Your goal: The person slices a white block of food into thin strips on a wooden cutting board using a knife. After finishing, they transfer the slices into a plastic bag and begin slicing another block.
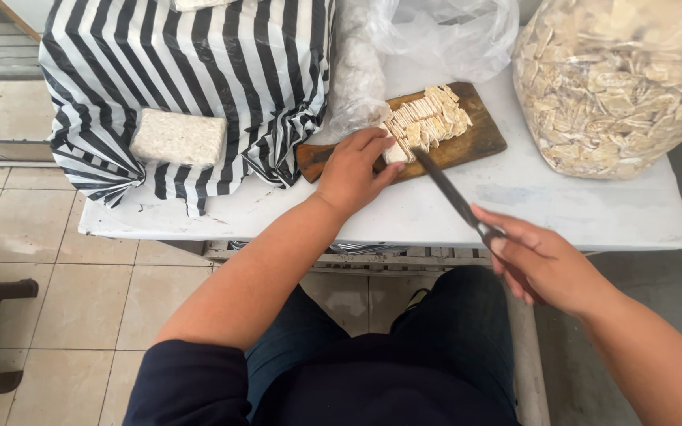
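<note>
Left hand (353, 170) reaches forward, palm down with fingers curled, while right hand (537, 260) is clenched, thumb uppermost

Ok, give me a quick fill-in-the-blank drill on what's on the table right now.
1. The right hand holds a ____ over the board.
2. The left hand presses the sliced block onto a wooden ____.
3. An uncut pale block lies on a black-and-white ____ bag.
4. The big clear bag of cut pieces stands at the table's ____ end.

Missing words: knife; cutting board; striped; right
</note>
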